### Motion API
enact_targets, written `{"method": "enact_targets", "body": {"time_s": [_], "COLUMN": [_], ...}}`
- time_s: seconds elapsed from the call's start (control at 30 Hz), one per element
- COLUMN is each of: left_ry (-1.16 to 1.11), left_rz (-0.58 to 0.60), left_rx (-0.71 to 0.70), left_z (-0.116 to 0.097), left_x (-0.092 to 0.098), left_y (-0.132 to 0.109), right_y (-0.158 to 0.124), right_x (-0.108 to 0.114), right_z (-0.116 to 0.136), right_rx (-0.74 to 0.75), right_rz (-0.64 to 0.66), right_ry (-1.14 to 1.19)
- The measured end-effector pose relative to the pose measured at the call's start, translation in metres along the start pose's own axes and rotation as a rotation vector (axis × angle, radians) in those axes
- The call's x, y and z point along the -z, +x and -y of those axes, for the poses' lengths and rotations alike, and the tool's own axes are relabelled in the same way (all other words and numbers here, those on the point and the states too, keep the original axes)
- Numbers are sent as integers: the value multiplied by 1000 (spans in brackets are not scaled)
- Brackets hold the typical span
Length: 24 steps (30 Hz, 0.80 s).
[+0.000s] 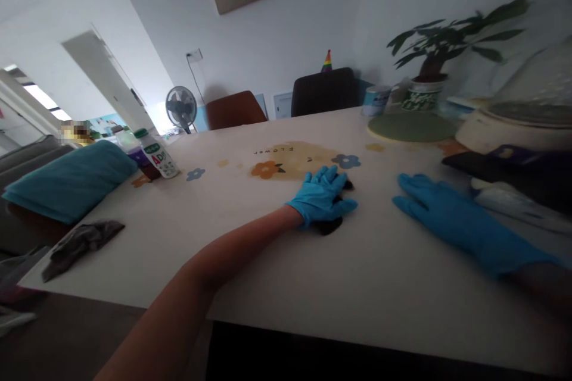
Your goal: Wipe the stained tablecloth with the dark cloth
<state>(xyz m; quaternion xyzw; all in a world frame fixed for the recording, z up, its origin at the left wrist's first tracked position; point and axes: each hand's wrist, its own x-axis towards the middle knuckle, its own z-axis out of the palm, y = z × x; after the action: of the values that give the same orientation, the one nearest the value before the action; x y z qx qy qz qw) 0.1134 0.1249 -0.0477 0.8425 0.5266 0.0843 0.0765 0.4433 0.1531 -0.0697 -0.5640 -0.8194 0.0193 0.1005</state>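
Observation:
My left hand (320, 195), in a blue glove, lies palm down with its fingers spread. Dark patches (329, 226) show below and beyond it; most of that dark thing is covered, so I cannot tell its kind. My right hand (451, 214), gloved in blue too, is stretched out flat at the right with nothing in it. I cannot tell whether it touches the white table (379, 286). Just beyond the right hand are a black item (500, 172) and a whitish packet (504, 199).
A crumpled dark cloth (83, 244) lies near the left edge. Bottles, one a white bottle (156, 155), stand at the far left corner. At the back right are a green round mat (411, 127), a mug (376, 100) and a potted plant (424, 92). Chairs stand behind the table.

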Motion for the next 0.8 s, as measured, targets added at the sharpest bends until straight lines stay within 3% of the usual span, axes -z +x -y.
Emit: {"method": "enact_targets", "body": {"time_s": [0.2, 0.33, 0.4, 0.6, 0.8], "left_ry": [-53, -60, -36, 11, 166], "left_rz": [-73, -89, -83, -50, -14], "left_rx": [-145, -236, -210, -70, -96], "left_z": [-31, -52, -62, -77, -61], "left_x": [-19, -30, -32, -21, -7], "left_y": [41, 62, 66, 56, 12], "right_y": [-7, -6, -4, -1, -4], "right_x": [13, 5, -1, -11, -5], "right_z": [14, 7, 0, -12, -7], "right_rx": [-42, -64, -54, -12, -36], "right_rz": [65, 38, 18, -41, -10], "right_ry": [43, 60, 63, 45, 45]}}
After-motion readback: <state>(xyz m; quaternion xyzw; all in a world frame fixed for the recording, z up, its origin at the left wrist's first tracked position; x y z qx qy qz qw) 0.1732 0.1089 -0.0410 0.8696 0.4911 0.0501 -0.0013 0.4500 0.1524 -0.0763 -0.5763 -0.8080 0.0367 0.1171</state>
